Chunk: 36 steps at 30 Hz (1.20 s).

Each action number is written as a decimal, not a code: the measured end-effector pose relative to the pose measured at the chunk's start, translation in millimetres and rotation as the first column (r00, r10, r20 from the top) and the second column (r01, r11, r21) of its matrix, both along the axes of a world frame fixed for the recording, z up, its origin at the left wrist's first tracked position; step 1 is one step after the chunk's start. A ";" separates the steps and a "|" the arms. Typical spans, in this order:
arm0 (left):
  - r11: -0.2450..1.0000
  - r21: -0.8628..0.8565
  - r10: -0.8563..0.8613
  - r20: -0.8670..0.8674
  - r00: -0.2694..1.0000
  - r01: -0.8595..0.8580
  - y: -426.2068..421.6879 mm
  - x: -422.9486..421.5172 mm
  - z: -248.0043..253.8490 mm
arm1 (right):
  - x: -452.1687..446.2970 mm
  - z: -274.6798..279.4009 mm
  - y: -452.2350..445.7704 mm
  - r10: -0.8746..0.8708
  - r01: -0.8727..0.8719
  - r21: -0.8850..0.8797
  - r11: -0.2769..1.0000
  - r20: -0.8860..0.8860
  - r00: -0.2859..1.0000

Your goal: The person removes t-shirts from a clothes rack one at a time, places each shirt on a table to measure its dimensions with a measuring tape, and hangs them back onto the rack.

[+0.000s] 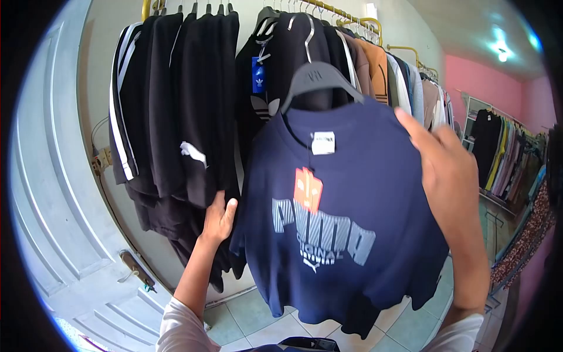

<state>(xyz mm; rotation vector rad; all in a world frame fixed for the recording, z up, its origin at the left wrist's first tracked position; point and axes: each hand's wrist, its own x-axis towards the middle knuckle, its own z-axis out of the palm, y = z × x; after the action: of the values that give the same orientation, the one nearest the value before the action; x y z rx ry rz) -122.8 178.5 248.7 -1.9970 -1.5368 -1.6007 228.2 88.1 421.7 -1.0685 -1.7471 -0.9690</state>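
A navy T-shirt (pixel 387 164) with a striped chest print hangs in front of me on a grey hanger (pixel 325 79). An orange tag (pixel 308 190) dangles below its collar, over the print. My right hand (pixel 443 158) has its fingers closed at the shirt's right shoulder; the fingertips are partly hidden. Lower left, my left hand (pixel 219 220) lies against the hem of the black garments (pixel 193 117), thumb out and fingers extended upward. It is beside the T-shirt's left sleeve, and I see nothing gripped in it.
More clothes hang behind on a gold rail (pixel 340 12), among them an orange top (pixel 373 64) and a black top with a blue tag (pixel 258 74). A pale door (pixel 64 176) stands at left. Another clothes rack (pixel 498 152) is far right, over a tiled floor (pixel 270 331).
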 end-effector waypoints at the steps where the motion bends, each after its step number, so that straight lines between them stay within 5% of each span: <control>1: 1.000 -0.011 -0.024 -0.021 0.999 0.024 -3.8 -1.7 1.6 | -8.2 13.4 11.7 0.045 -0.046 0.036 0.998 0.016 0.999; 4: 0.999 0.011 -0.030 -0.014 0.999 0.031 -12.3 -2.8 -0.4 | -33.4 58.5 43.3 0.101 -0.115 0.182 0.976 0.084 0.991; 6: 0.999 0.002 -0.047 -0.002 0.999 0.047 -14.8 -3.4 -3.3 | -53.9 90.0 60.0 -0.013 0.007 0.137 0.991 0.041 0.999; 10: 0.998 0.043 -0.043 -0.088 0.995 0.047 -21.7 -7.7 -7.4 | -96.9 138.3 105.7 0.086 -0.087 0.177 0.980 0.012 0.996; 16: 1.000 -0.005 -0.009 -0.148 0.989 0.008 -30.9 -13.1 -16.7 | -142.3 190.8 157.2 -0.137 0.142 0.126 0.982 -0.051 0.989; 27: 0.992 -0.058 -0.114 -0.098 0.989 0.109 -51.5 -22.0 -36.0 | -207.7 204.6 194.8 -0.237 0.246 0.068 0.967 -0.120 0.964; 36: 0.976 -0.072 -0.211 -0.091 0.973 0.205 -51.4 -29.2 -53.9 | -222.5 191.9 223.2 -0.129 0.126 -0.040 0.991 -0.101 0.986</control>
<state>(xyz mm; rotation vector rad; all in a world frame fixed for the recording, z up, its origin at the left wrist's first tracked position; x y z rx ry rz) -151.9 127.1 194.7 -2.3013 -1.3990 -1.5150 5.6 311.3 613.6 -1.2427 -1.6315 -0.9480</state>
